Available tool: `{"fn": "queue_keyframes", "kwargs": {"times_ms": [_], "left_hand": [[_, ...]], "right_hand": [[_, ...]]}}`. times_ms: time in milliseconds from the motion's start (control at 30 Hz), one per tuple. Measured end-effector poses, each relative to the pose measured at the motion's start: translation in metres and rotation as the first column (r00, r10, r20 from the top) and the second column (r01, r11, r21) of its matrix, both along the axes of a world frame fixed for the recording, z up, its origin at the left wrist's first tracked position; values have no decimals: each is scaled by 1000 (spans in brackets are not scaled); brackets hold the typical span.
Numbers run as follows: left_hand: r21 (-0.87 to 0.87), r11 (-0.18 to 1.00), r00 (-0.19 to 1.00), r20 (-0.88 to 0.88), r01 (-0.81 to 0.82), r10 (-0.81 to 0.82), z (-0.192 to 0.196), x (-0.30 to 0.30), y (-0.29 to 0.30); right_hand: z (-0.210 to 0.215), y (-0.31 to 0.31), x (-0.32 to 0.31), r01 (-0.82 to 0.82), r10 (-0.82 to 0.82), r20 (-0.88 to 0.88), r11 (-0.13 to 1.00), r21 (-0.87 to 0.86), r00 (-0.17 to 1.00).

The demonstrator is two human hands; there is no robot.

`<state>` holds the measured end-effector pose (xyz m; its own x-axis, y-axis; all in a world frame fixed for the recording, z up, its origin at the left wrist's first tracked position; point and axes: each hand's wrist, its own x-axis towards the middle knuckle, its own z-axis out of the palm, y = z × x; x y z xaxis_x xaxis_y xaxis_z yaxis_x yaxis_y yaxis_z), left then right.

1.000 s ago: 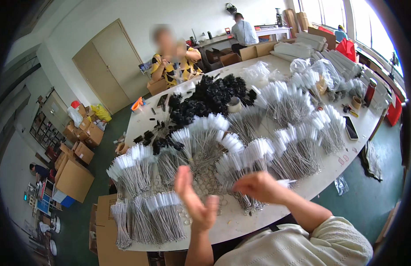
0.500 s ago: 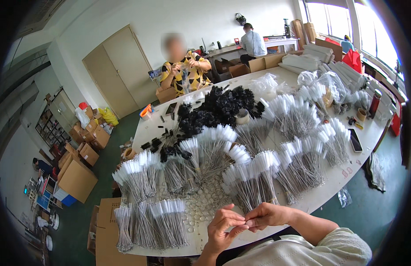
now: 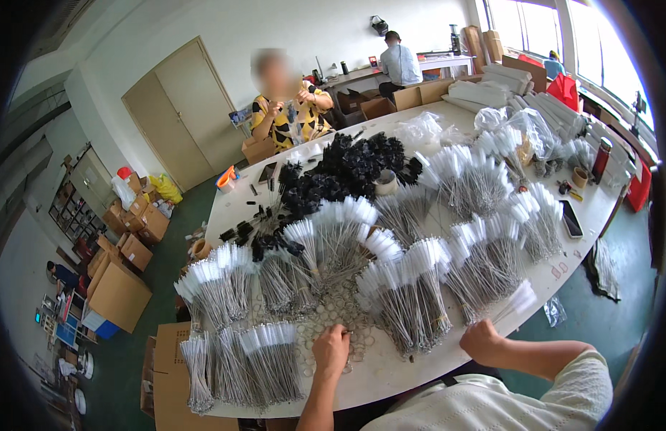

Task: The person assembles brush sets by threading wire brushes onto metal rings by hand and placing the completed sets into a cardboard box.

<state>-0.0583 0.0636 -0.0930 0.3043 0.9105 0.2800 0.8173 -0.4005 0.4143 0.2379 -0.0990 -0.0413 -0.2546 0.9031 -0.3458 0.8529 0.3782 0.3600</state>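
Observation:
My right hand (image 3: 482, 342) is closed at the table's front edge, around the wire stems of white-bristled brushes (image 3: 518, 299). Their white heads point away to the right; how many there are is unclear. My left hand (image 3: 331, 350) reaches down to a loose spread of small metal rings (image 3: 338, 309), its fingers pinched together. Whatever lies between those fingertips is hidden. Between my hands stand bundles of white-headed wire brushes (image 3: 405, 309), heads up and stems toward me. More brush bundles (image 3: 264, 363) lie left of my left hand.
Black-bristled brushes (image 3: 347, 172) are heaped at the table's middle, beside a tape roll (image 3: 385, 183). A phone (image 3: 571, 219) and red flask (image 3: 601, 159) are at right. Across the table, a person in a patterned top (image 3: 290, 115) handles something clear. Cardboard boxes (image 3: 117, 291) stand left.
My hands, together before, have parted. The left moved left and down among the rings; the right moved right, and white-bristled brushes now show at it. The whole view shifted slightly.

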Motion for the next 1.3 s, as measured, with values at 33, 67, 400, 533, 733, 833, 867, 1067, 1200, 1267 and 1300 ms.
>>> {"fn": "queue_keyframes", "kwargs": {"times_ms": [33,67,400,533,733,833,867,1067,1200,1267,1300], "left_hand": [[57,998,999,39,25,-28,-2,2,1],[53,998,999,37,28,-30,-2,1,1],[-155,987,980,186,-46,75,25,-15,9],[-364,931,834,524,37,172,57,-7,-5],[-286,661,132,953,693,274,99,35,-58],[-133,571,-28,964,810,265,85,40,-69],[-152,572,-25,957,806,289,86,41,-71],[-223,760,56,969,611,240,104,63,-78],[-162,804,99,987,572,128,97,71,-79],[-89,933,217,976,350,12,97,77,-79],[-68,941,208,978,330,-2,96,77,-81]], "right_hand": [[-2,-1,-5,16,-14,43,998,-53,999],[-5,-3,-7,19,-17,41,998,-57,999],[21,10,24,426,-365,-928,853,-301,75],[50,40,-6,240,-240,-958,931,-273,-158],[78,66,-57,-34,-354,-837,927,-375,-417],[83,64,-69,-195,-500,-686,858,-476,-528],[80,64,-70,-273,-566,-602,815,-510,-563],[83,68,-69,-30,-289,-796,946,-323,-532],[82,64,-71,-214,-435,-743,900,-380,-508],[66,61,-77,-53,-81,-862,997,-63,-500],[64,59,-78,-16,-40,-875,999,-38,-482]]}}
